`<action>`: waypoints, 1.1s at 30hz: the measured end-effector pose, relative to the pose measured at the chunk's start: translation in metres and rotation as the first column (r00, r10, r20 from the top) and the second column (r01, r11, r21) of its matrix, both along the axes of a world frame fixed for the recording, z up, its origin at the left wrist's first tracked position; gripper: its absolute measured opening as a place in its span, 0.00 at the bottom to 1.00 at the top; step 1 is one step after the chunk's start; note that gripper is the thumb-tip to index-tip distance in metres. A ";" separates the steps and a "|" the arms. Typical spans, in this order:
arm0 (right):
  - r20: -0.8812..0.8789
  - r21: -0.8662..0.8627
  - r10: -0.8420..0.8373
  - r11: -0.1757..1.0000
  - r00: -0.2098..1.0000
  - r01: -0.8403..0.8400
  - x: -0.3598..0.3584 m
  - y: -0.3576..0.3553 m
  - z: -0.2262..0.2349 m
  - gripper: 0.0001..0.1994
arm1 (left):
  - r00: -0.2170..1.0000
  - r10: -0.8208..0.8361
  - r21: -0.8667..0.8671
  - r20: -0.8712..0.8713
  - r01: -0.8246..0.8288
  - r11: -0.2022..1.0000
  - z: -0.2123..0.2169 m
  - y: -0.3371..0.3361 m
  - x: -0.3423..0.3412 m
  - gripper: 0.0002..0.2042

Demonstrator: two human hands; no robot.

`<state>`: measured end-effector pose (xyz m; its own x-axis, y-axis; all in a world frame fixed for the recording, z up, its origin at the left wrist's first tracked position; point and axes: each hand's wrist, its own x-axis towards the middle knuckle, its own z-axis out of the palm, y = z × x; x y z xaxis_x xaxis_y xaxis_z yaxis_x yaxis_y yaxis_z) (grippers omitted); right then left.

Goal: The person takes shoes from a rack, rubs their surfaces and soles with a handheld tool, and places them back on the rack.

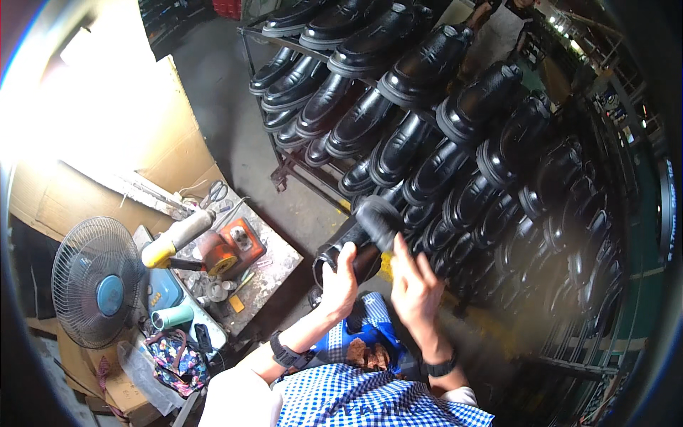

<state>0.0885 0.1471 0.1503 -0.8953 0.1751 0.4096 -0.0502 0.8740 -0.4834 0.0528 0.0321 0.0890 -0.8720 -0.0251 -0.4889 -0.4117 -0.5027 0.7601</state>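
In front of my body, my left hand grips a black leather shoe, its thumb up along the side and the fingers mostly hidden behind it. My right hand is raised beside the shoe, fingers bent, with its fingertips at a dark oval thing. That thing is smeared by motion and overlaps the shoe's far end; it could be a brush or pad, but I cannot tell which. Below both hands lie a blue bag with brown pieces in it and my blue-and-white checked apron.
Ahead and to the right stands a metal rack holding many black shoes. On the left are a worktable, a grey-and-yellow tool, an orange device, scissors, a teal cup, a fan and a floral bag.
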 end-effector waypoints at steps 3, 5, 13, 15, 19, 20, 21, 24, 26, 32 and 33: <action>-0.080 0.130 0.130 0.984 0.988 -0.119 0.007 -0.003 -0.011 0.19 | 0.999 -0.039 0.215 -0.026 0.044 0.976 0.001 -0.005 -0.008 0.17; -0.010 0.060 -0.014 0.998 1.000 0.015 -0.004 -0.004 0.001 0.18 | 0.999 0.043 0.067 -0.033 -0.041 0.997 -0.006 -0.001 -0.002 0.18; 0.036 0.044 -0.023 0.999 0.999 0.022 -0.007 0.003 0.007 0.18 | 0.996 -0.058 -0.213 -0.064 0.043 0.976 0.024 -0.001 -0.002 0.21; -0.073 0.080 0.085 0.994 0.994 -0.079 0.005 -0.003 0.005 0.18 | 0.987 -0.134 -0.356 -0.086 0.095 0.929 0.031 -0.004 0.002 0.23; 0.044 -0.005 -0.048 0.999 0.998 0.048 -0.012 0.013 -0.004 0.18 | 0.990 -0.106 -0.322 -0.089 0.072 0.944 0.022 -0.007 0.004 0.22; 0.054 -0.042 -0.031 0.999 0.998 0.033 -0.010 0.012 -0.002 0.18 | 0.989 -0.075 -0.311 -0.128 0.032 0.950 0.020 -0.006 0.006 0.21; -0.002 0.011 0.068 0.998 0.998 -0.068 -0.001 0.008 -0.004 0.19 | 0.982 -0.121 -0.324 -0.142 0.070 0.944 0.025 -0.010 0.005 0.20; -0.035 0.008 0.138 0.990 0.990 -0.138 0.005 0.002 -0.004 0.20 | 0.980 -0.146 -0.339 -0.137 0.093 0.936 0.020 -0.011 0.000 0.19; -0.033 -0.049 -0.024 0.999 0.999 0.022 -0.006 0.015 -0.002 0.19 | 0.991 -0.126 -0.398 -0.044 0.098 0.912 0.033 -0.005 0.005 0.22; 0.047 -0.049 -0.060 0.997 0.997 0.063 0.005 0.019 -0.002 0.18 | 0.975 -0.218 -0.312 -0.037 0.196 0.930 0.022 -0.010 0.009 0.25; 0.045 -0.074 -0.022 0.997 0.999 0.026 0.008 0.021 -0.002 0.18 | 0.973 -0.220 -0.337 -0.072 0.184 0.924 0.024 -0.008 0.009 0.25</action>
